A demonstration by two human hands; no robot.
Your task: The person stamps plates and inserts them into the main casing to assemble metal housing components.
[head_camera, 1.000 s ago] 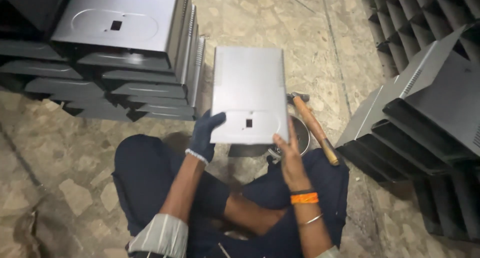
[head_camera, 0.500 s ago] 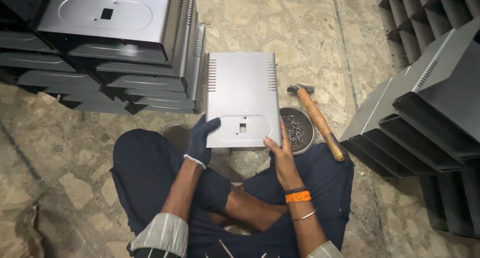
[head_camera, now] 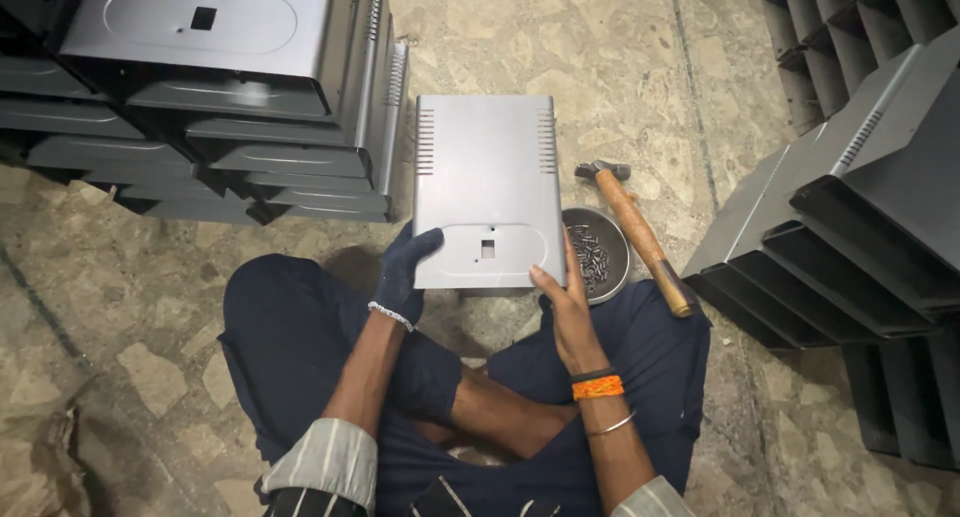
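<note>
Left hand (head_camera: 404, 273), in a dark glove, clamped on the near left corner of the grey metal panel (head_camera: 487, 189), thumb over the top face and fingers tucked beneath. Right hand (head_camera: 563, 312), bare, spread flat against the panel's near right edge, fingers extended along the rim rather than curled round it, seemingly to steady and square the sheet. Panel held level above the stone floor (head_camera: 600, 47) just beyond the crossed legs, vent slots along both long sides, raised oval with a small square cut-out toward the near end, face up so the cut-out stays readable.

Right of the panel and touching distance from the bare hand: small round metal dish (head_camera: 595, 255) full of short dark fasteners, kind too small to tell. Just beyond the dish, wooden-handled hammer (head_camera: 640, 235) lying diagonally, head away from the body, handle close to the knee for an easy grab.

Left of the panel, nested stack of like covers (head_camera: 220, 87), oval faces up. Far right of the panel, second stack of dark metal housings (head_camera: 850, 217), tilted and open toward the floor.
</note>
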